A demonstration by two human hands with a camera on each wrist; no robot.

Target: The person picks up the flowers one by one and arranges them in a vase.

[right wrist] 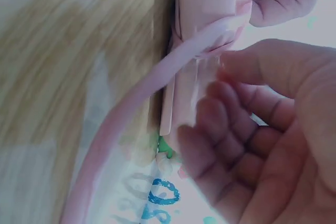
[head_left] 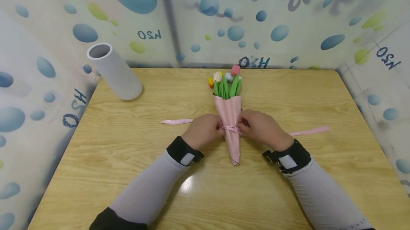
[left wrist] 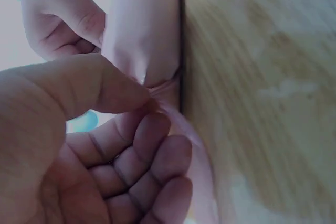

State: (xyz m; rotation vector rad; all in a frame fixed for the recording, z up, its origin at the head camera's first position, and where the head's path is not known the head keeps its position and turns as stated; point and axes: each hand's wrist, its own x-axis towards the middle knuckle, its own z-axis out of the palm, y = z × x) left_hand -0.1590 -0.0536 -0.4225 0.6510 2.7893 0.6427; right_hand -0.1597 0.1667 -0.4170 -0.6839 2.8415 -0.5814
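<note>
A bouquet of tulips (head_left: 226, 84) in pink, white, yellow and orange lies on the table, its green stems in a pink paper wrap (head_left: 228, 109). Around the wrap's narrow middle runs a thin pink ribbon (head_left: 231, 128), its tails stretching out to both sides. My left hand (head_left: 205, 128) pinches the ribbon between thumb and forefinger at the wrap's left edge, other fingers curled. On the opposite side, my right hand (head_left: 261, 127) has thumb and forefinger pinched together on the ribbon band, close against the paper. One ribbon tail (right wrist: 126, 100) passes clear of that right hand's fingers.
A white cylindrical vase (head_left: 116, 73) stands upright at the table's back left corner. The wooden table (head_left: 128, 187) meets a patterned wall (head_left: 179, 16) behind. Ribbon tails lie left and right of the hands.
</note>
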